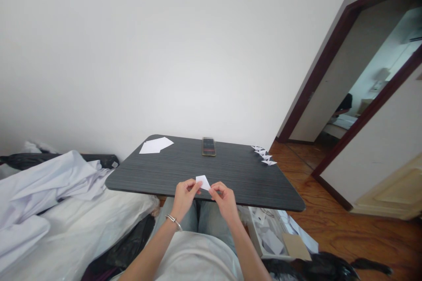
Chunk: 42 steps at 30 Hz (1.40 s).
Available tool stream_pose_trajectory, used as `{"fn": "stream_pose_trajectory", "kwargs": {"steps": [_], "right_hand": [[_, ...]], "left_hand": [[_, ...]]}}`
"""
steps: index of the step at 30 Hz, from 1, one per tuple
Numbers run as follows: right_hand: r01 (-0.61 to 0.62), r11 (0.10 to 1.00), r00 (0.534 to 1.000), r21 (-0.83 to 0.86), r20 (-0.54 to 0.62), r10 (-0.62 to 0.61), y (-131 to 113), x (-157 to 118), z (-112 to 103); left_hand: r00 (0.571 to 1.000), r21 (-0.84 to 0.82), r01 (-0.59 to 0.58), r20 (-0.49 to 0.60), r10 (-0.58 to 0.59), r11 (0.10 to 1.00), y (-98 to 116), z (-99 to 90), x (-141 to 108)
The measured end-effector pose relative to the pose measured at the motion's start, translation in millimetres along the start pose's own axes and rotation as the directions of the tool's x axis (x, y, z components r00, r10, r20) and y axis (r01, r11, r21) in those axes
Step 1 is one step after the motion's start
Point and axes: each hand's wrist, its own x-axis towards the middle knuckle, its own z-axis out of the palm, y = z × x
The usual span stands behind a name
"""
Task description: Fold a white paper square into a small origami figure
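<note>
A small folded piece of white paper point(203, 182) is held between both hands just above the front edge of the dark table point(178, 171). My left hand point(187, 192), with a silver bracelet on its wrist, pinches the paper's left side between thumb and fingers. At its lower right corner, my right hand point(223, 195) grips the same paper with thumb and fingertips. Flat sheets of white paper point(156, 145) lie at the table's back left. Several folded white paper figures point(269, 162) stand in a row near the right edge.
A phone point(209, 146) rests at the table's back middle, near the white wall. White cloth and plastic point(66, 189) are piled on the left. An open box point(272, 239) holding papers sits low on the right, beside black bags. A doorway is farther right.
</note>
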Motion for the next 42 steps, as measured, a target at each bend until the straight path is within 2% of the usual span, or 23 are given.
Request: {"fn": "stream_pose_trajectory", "kwargs": {"steps": [5, 9, 13, 18, 21, 26, 31, 37, 42], "right_hand": [[-0.028, 0.998, 0.999, 0.048, 0.021, 0.027, -4, -2, 0], [-0.082, 0.994, 0.996, 0.074, -0.015, 0.083, -4, -1, -1], [-0.132, 0.983, 0.989, 0.128, -0.056, 0.140, -2, -1, 1], [-0.176, 0.976, 0.984, 0.129, 0.035, 0.173, -1, -2, 5], [-0.170, 0.977, 0.985, 0.132, 0.031, 0.167, 0, -3, 7], [-0.147, 0.983, 0.989, 0.110, 0.036, 0.144, -2, -4, 7], [-0.150, 0.983, 0.988, 0.104, 0.059, 0.145, -4, -5, 8], [-0.165, 0.980, 0.984, 0.113, 0.080, 0.157, -7, -6, 13], [-0.158, 0.982, 0.986, 0.106, 0.074, 0.151, -9, -9, 18]], "left_hand": [[0.997, -0.030, 0.050, -0.056, -0.052, 0.998, -2, -3.2, 1], [0.992, -0.055, 0.086, -0.091, -0.090, 0.995, -4, -8.7, 3], [0.995, -0.075, 0.082, -0.049, -0.085, 0.994, -2, -7.8, 3], [0.998, -0.092, 0.058, 0.017, -0.057, 0.994, -2, -0.6, -1], [0.996, -0.127, 0.083, 0.050, -0.077, 0.988, -3, 1.4, -1], [0.994, -0.288, 0.105, -0.008, -0.112, 0.952, 1, 0.6, 0], [0.992, -0.246, 0.109, 0.093, -0.089, 0.963, 2, 0.0, 0], [0.995, -0.216, 0.075, 0.078, -0.060, 0.974, -1, 1.5, -1], [0.990, -0.221, 0.075, 0.129, -0.047, 0.972, -1, 2.7, -2]]}}
